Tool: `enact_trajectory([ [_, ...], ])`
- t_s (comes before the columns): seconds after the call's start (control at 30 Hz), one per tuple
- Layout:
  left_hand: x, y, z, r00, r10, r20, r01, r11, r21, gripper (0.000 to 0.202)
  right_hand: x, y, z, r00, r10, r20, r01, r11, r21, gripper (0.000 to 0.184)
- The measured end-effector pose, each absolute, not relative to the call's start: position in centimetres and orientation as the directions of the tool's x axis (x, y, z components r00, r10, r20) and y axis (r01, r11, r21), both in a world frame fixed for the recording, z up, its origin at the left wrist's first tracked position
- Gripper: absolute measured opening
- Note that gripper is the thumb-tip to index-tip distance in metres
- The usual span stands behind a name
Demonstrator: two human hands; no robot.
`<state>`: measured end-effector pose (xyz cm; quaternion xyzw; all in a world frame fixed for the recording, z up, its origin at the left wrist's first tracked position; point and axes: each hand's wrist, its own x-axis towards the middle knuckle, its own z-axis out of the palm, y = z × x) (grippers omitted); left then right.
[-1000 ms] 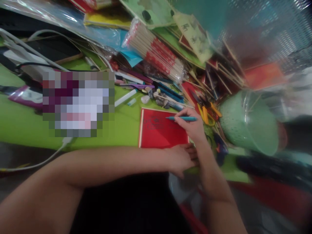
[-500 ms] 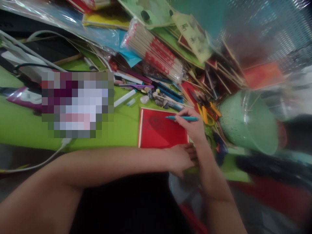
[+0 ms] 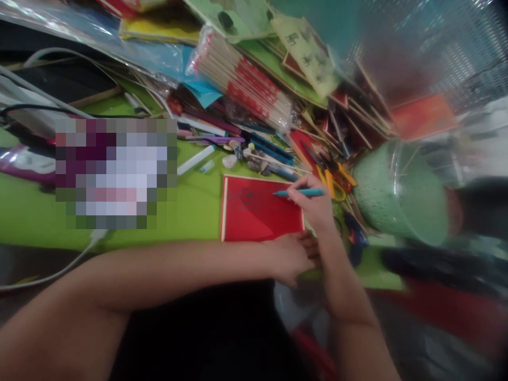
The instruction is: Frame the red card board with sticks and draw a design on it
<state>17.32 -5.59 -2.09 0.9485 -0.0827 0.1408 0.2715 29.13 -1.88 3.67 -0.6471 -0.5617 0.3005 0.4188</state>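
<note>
A blue pen [image 3: 313, 192] is pinched in my right hand [image 3: 315, 206], lying nearly level with its tip pointing left over a red square panel [image 3: 262, 222]. Whether the tip touches the surface is hard to tell. Dark line drawing runs across the panel's upper part, and a pale border edges its left side. My left hand [image 3: 291, 256] rests flat at the panel's lower right corner, its forearm stretched along the near edge. Its fingers point right, partly in shadow under my right wrist, and appear to hold nothing.
Pens, stones and a plastic-wrapped bundle of sticks [image 3: 246, 79] lie behind the panel on the green table [image 3: 194, 211]. Orange-handled scissors [image 3: 331, 182] and a pale green basket [image 3: 397, 196] stand to the right. At left are cables and a blurred-out object [image 3: 130, 169].
My right hand and the pen have shifted slightly right over the red panel. The whole view has moved a little; my left hand stays at the corner.
</note>
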Motion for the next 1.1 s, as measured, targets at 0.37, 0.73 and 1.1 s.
enact_trajectory([
  [0.37, 17.3, -5.5, -1.8, 0.946, -0.088, 0.312, -0.241, -0.833, 0.497, 0.079, 29.3, -1.8, 3.5, 0.172, 0.982, 0.083, 0.504, -0.015, -0.863, 0.012],
  [0.73, 17.1, -5.3, -1.6, 0.944, -0.090, 0.319, -0.250, -0.823, 0.509, 0.084, 28.8, -1.7, 3.9, 0.129, 0.988, 0.082, 0.498, 0.007, -0.867, 0.013],
  [1.1, 17.1, -5.2, -1.6, 0.934, -0.084, 0.346, -0.266, -0.812, 0.520, 0.086, 28.2, -1.6, 4.1, 0.096, 0.993, 0.072, 0.491, 0.016, -0.871, 0.013],
])
